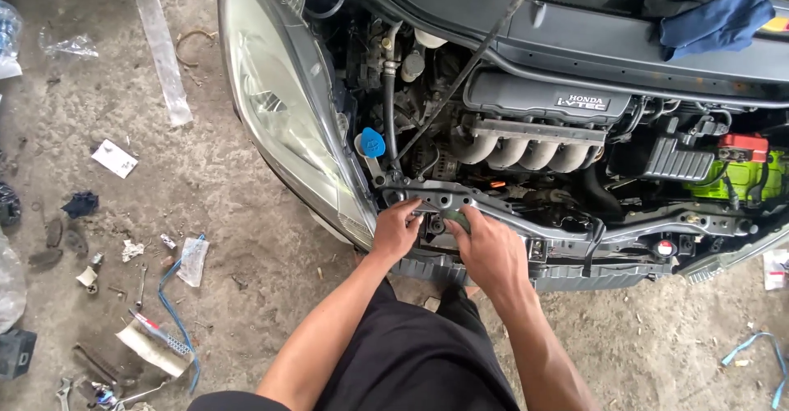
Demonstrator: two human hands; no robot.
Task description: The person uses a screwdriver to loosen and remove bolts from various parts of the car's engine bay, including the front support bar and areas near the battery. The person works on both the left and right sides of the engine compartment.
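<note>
Working at the front of the engine bay, both hands met on the grey upper radiator support crossmember [526, 214], close to its end by the headlamp [279, 99].

Hand state:
- Left hand [396, 230]: fingers curled, tips pressed against the front edge of the crossmember, at approx. 9 o'clock from the part being handled.
- Right hand [491, 251]: fingers pinched on a small pale-green part [454, 219] sitting on the crossmember; thumb hidden, so exact grip type could not be told. Whether the part was a clip, cap or fastener could not be told either.

Location ref.: the green part lay at approx. 6 o'clock from the blue washer-fluid cap [372, 142] and the foot of the hood prop rod [460, 70], and at 9 o'clock from the intake manifold [526, 150].

Judged good practice for this step:
1. Left hand should brace the crossmember so the part did not rock.
2. Right hand should work the part straight along its own axis, not at an angle; small plastic pieces snap easily.
3. Keep fingers closed on the part; a drop would send it behind the bumper area below.
4. Avoid leaning on the prop rod.

Loose hand tools [90, 370] and scraps lay on the concrete floor [246, 214] at 8 o'clock; a blue rag [719, 18] sat on the cowl at 1 o'clock, and the green battery [740, 177] at 3 o'clock.
</note>
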